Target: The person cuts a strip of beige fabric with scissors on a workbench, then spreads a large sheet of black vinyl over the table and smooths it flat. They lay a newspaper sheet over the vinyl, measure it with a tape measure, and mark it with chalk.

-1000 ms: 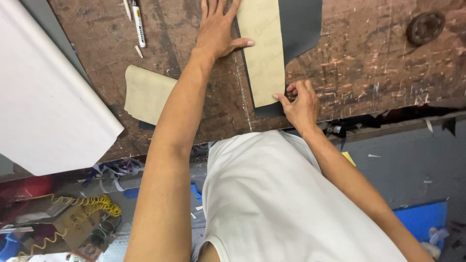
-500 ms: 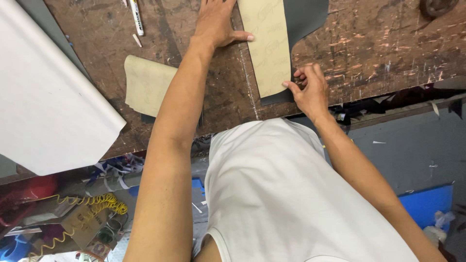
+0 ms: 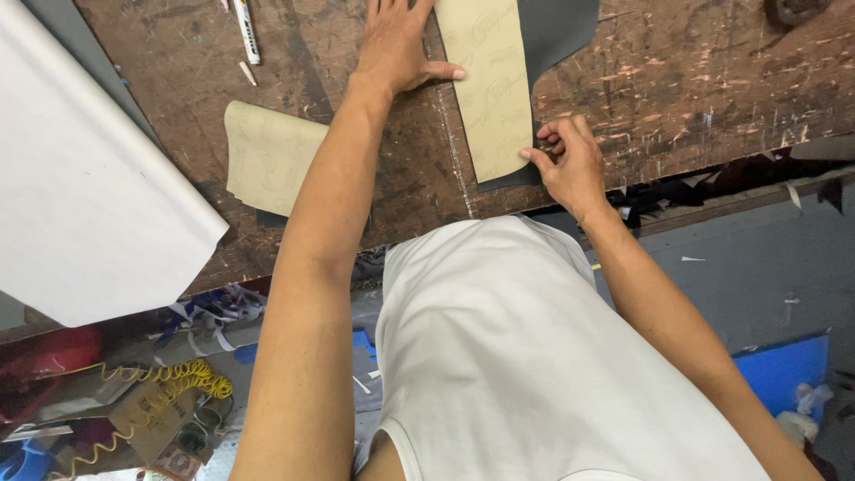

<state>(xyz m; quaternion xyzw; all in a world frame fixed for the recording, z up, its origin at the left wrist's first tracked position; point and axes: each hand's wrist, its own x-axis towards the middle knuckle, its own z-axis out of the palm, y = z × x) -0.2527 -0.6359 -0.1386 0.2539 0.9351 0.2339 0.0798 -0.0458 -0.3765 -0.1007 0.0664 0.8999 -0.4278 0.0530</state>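
Observation:
My left hand point(image 3: 396, 44) lies flat and open on the worn wooden workbench point(image 3: 712, 80), its thumb touching the left edge of a long tan paper strip point(image 3: 490, 89). The strip rests on a dark grey sheet point(image 3: 561, 31). At the strip's lower right edge, my right hand point(image 3: 570, 165) has its fingers curled and its index tip on the paper. Whether it holds anything is hidden.
A second tan piece point(image 3: 267, 156) lies left of my left arm. A large white sheet point(image 3: 80, 196) hangs over the bench's left end. A white marker point(image 3: 246, 31) and a small white stick point(image 3: 247, 73) lie at the top. A yellow coiled hose point(image 3: 178, 379) is on the floor.
My right hand has crept from the strip's bottom corner a little up its right edge. My left hand stays pressed down. The view has shifted slightly.

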